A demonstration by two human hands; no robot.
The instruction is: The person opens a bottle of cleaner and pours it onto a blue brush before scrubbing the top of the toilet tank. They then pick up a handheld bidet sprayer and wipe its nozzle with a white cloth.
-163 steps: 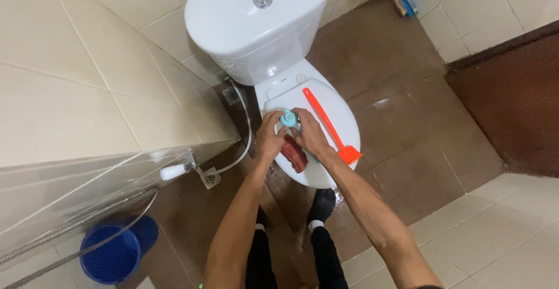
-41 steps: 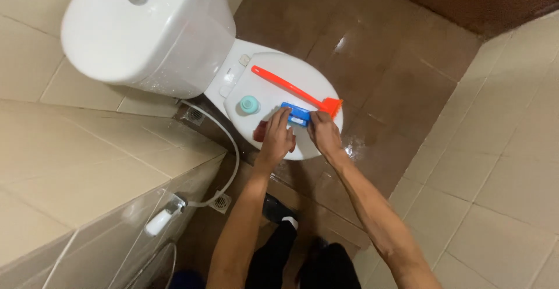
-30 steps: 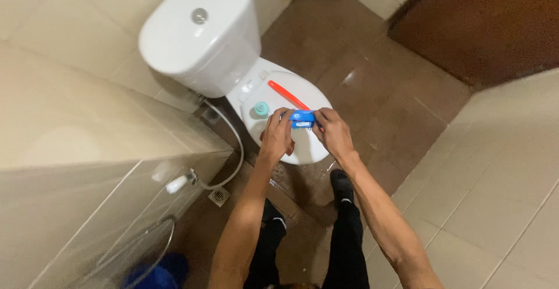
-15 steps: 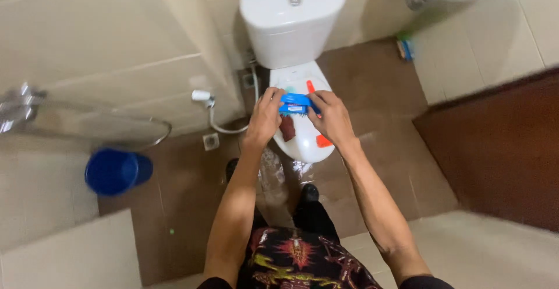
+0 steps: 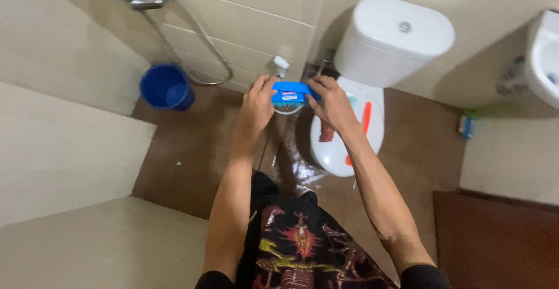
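Two hands hold one blue scrub brush [image 5: 289, 94] in the air, left hand [image 5: 257, 106] closed on its left end, right hand [image 5: 333, 104] on its right; a moment ago it hung over the toilet lid [image 5: 343, 149], now left of it. One orange brush [image 5: 366, 117], one dark red cloth [image 5: 326, 133] lie there; one blue bucket [image 5: 167, 87] stands on the floor.

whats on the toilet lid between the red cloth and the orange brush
In the head view, nothing: bare white toilet lid separates the red cloth from the orange brush.
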